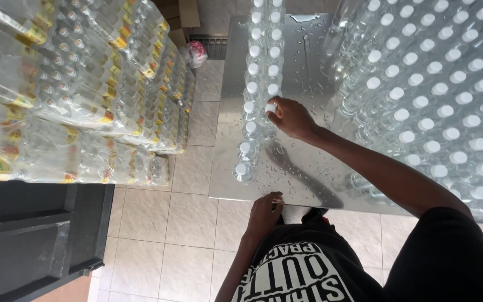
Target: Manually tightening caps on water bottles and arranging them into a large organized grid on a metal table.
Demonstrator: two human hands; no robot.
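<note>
Two rows of clear plastic bottles with white caps (252, 88) run away from me on a wet metal table (292, 173). My right hand (289, 117) reaches out over the table and grips the white cap of one bottle (270, 107) in the right-hand row. At the table's near edge my left hand (265, 211) rests with curled fingers, holding on to the rim. Water drops lie scattered across the metal sheet between the two hands.
A large block of capped bottles (443, 106) fills the table's right side. Shrink-wrapped packs of labelled bottles (79, 95) are stacked at the left on the tiled floor (163, 240). A dark cabinet (34, 235) stands at the lower left.
</note>
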